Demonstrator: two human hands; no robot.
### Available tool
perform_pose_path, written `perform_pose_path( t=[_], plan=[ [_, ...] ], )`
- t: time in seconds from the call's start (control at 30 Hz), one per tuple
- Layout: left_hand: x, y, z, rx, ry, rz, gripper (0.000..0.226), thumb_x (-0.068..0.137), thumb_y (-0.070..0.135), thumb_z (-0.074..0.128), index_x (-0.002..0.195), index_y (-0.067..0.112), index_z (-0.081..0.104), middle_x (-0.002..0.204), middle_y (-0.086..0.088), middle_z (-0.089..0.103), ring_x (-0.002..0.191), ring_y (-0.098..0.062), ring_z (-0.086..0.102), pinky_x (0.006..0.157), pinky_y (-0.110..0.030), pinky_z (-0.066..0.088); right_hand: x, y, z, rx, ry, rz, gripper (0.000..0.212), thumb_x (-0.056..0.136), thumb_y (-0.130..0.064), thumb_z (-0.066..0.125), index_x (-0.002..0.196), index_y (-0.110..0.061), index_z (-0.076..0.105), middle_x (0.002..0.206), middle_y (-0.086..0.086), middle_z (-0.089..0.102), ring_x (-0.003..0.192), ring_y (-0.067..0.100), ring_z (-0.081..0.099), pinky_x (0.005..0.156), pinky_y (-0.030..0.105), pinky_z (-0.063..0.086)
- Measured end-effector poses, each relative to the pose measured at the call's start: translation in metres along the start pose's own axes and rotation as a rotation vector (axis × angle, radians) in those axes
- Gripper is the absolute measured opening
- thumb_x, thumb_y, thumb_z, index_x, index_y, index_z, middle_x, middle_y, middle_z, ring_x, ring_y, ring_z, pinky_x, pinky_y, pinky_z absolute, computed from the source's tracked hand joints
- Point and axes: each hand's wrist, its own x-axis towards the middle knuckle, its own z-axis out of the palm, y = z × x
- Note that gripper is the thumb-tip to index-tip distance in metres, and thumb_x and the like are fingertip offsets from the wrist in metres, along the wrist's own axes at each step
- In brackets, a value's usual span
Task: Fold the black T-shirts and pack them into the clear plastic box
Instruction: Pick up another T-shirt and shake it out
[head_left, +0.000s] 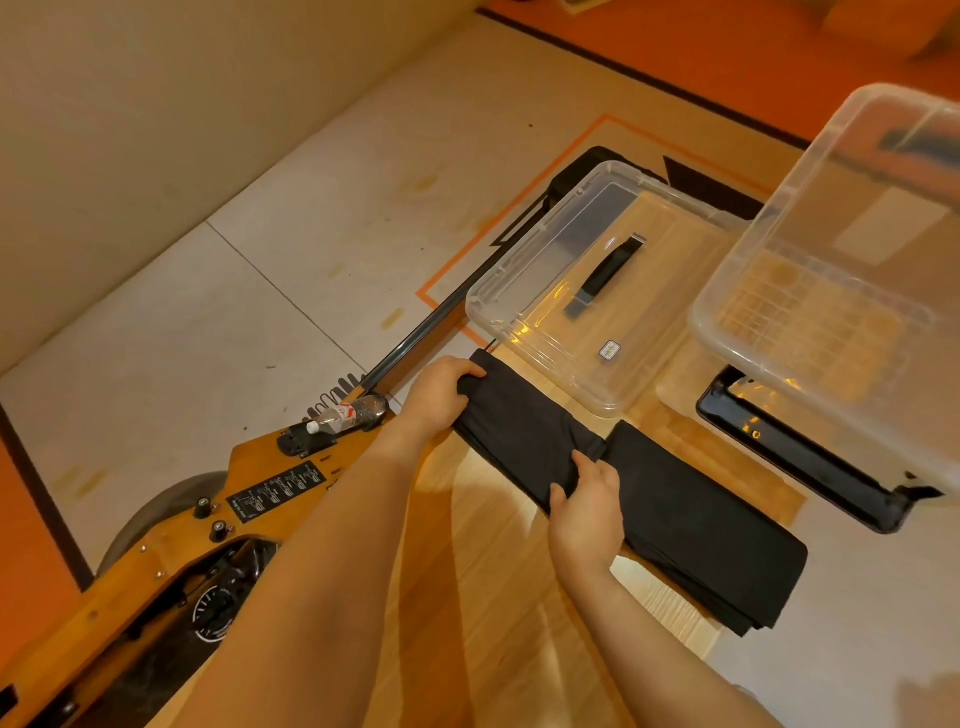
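Note:
A black T-shirt (691, 519) lies as a long folded strip across the wooden table (498, 597). My left hand (441, 389) grips the strip's far left end at the table's corner. My right hand (587, 499) pinches the cloth near the strip's middle, where a folded-over flap meets the rest. The clear plastic box (841, 249) stands at the right, tilted in this view, with nothing black visible inside. Its clear lid (587, 291) with a black handle lies flat on the table just behind the shirt.
A plastic water bottle (348, 413) lies on a yellow wooden machine (171, 571) left of the table. A dark rod (415, 343) runs along the table's left edge. A black frame (810, 462) sits under the box. Pale tiled floor stretches to the left.

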Motion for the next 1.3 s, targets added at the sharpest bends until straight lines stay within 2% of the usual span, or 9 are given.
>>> perform_pose_path(
  t=[0.17,0.27,0.43,0.6,0.87,1.0,1.07,1.2,1.3],
  plan=[
    [-0.005,0.001,0.003,-0.014,0.024,-0.048,0.048,0.086,-0.003,0.057,0.130,0.018,0.059,0.129,-0.007,0.054,0.119,-0.022,0.052,0.098,-0.028,0.043,-0.002,-0.001,-0.002,0.027,0.000,-0.038,0.050,0.097,-0.020,0.058,0.145,-0.019,0.044,0.152,0.003,0.036,0.119,0.021,0.057,0.088,0.033,0.049],
    [-0.008,-0.001,0.004,-0.010,0.032,-0.070,0.048,0.085,0.007,0.063,0.131,0.020,0.057,0.131,-0.005,0.053,0.121,-0.023,0.049,0.098,-0.030,0.042,-0.007,-0.004,-0.003,0.048,0.006,-0.055,0.049,0.097,-0.022,0.058,0.144,-0.017,0.045,0.154,0.004,0.029,0.122,0.022,0.055,0.089,0.036,0.051],
    [-0.016,-0.001,0.002,-0.026,0.073,-0.196,0.056,0.087,0.021,0.064,0.140,0.025,0.046,0.152,-0.006,0.032,0.139,-0.029,0.028,0.110,-0.045,0.032,-0.016,-0.003,-0.006,0.063,0.020,-0.105,0.047,0.096,-0.020,0.059,0.141,-0.016,0.046,0.155,0.005,0.024,0.138,0.023,0.035,0.094,0.037,0.048],
    [-0.034,-0.001,-0.002,-0.176,0.159,-0.223,0.054,0.087,0.017,0.065,0.138,0.026,0.048,0.148,-0.005,0.038,0.137,-0.026,0.033,0.111,-0.045,0.036,-0.013,-0.002,-0.012,0.160,-0.003,-0.216,0.045,0.096,-0.021,0.060,0.139,-0.016,0.049,0.145,0.001,0.039,0.120,0.018,0.055,0.093,0.035,0.054],
    [-0.094,-0.004,-0.038,-0.326,0.381,-0.311,0.047,0.089,0.013,0.065,0.134,0.021,0.053,0.136,-0.005,0.050,0.125,-0.022,0.050,0.106,-0.042,0.044,-0.021,-0.044,-0.019,0.213,-0.219,-0.419,0.052,0.096,-0.022,0.062,0.145,-0.019,0.045,0.144,0.002,0.046,0.127,0.017,0.051,0.103,0.040,0.048],
    [-0.149,-0.010,-0.055,-0.486,0.520,-0.426,0.038,0.093,0.012,0.059,0.131,0.015,0.056,0.122,-0.003,0.061,0.111,-0.016,0.056,0.092,-0.026,0.045,-0.046,-0.069,-0.009,0.185,-0.313,-0.545,0.050,0.096,-0.023,0.062,0.143,-0.021,0.046,0.144,0.001,0.048,0.125,0.017,0.053,0.103,0.032,0.046],
    [-0.185,-0.015,-0.058,-0.526,0.580,-0.483,0.035,0.094,0.012,0.058,0.128,0.016,0.058,0.119,-0.003,0.063,0.104,-0.013,0.057,0.089,-0.025,0.046,-0.065,-0.078,-0.001,0.166,-0.373,-0.599,0.048,0.096,-0.023,0.062,0.142,-0.019,0.048,0.142,0.002,0.050,0.123,0.018,0.054,0.099,0.029,0.046],
    [-0.261,-0.039,-0.052,-0.551,0.674,-0.615,0.036,0.093,0.011,0.059,0.129,0.014,0.057,0.122,-0.004,0.063,0.108,-0.014,0.059,0.092,-0.027,0.048,-0.110,-0.090,0.022,0.128,-0.511,-0.724,0.048,0.095,-0.024,0.063,0.141,-0.019,0.049,0.136,0.003,0.055,0.117,0.017,0.056,0.097,0.035,0.051],
    [-0.323,-0.056,-0.043,-0.569,0.739,-0.710,0.038,0.093,0.013,0.059,0.131,0.015,0.055,0.125,-0.004,0.061,0.113,-0.016,0.058,0.096,-0.031,0.049,-0.150,-0.091,0.039,0.076,-0.597,-0.829,0.049,0.094,-0.024,0.064,0.140,-0.017,0.050,0.134,0.004,0.056,0.112,0.016,0.057,0.092,0.030,0.049]
  ],
)
